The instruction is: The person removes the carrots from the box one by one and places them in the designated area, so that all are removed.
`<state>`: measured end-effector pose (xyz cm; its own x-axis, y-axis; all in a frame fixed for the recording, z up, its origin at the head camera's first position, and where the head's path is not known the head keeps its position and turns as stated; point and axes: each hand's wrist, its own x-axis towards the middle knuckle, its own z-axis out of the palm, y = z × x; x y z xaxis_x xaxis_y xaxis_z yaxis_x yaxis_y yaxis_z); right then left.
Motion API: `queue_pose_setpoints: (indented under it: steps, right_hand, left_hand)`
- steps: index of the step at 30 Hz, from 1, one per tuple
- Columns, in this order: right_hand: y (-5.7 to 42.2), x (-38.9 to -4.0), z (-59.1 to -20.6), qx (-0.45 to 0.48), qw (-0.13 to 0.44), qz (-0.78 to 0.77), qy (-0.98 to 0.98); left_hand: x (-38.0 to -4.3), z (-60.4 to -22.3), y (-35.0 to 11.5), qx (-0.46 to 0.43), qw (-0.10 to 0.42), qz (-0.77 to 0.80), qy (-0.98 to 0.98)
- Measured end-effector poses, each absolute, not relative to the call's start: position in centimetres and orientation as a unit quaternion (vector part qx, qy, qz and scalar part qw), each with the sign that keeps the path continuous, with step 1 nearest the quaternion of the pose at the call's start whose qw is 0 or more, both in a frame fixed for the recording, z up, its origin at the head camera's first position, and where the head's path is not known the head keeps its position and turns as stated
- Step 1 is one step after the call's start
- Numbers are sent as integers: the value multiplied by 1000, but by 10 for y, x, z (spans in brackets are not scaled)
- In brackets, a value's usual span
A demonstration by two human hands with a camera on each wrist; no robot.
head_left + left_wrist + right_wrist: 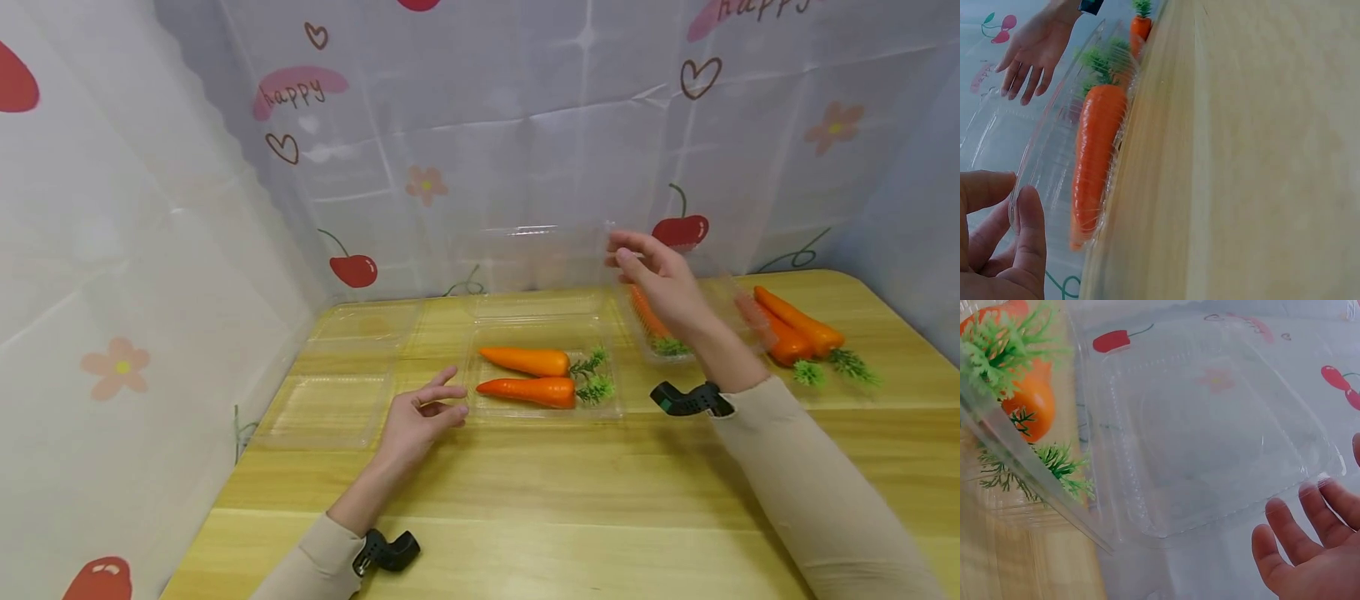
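In the head view, a clear plastic clamshell box [543, 416] holds two orange carrots [528, 392] with green tops, lying side by side. Its clear lid [1191, 437] stands raised at the back, hinged to the base. My left hand [420, 421] is at the box's left side; the left wrist view shows its finger and thumb pinching the rim. At the lid's upper right corner is my right hand [656, 279]. Its fingers are spread and loosely bent, with fingertips right at the lid's edge in the right wrist view.
An open, clear box [326, 442] lies at the left. Behind my right wrist another clear box [720, 287] has a carrot [651, 315] in it. Loose carrots [798, 321] lie farther right. A printed curtain [517, 150] hangs along the table's back edge.
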<state>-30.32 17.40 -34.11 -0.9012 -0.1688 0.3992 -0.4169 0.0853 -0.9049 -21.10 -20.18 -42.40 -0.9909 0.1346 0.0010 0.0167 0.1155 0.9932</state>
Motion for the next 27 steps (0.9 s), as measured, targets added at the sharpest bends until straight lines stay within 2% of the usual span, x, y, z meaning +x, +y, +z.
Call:
queue_pose_setpoints:
  steps: [27]
  right_hand:
    - [154, -320, -351, 77, -102, 673, -728]
  left_hand:
    - [-211, -424, -202, 48, 48, 664, 745]
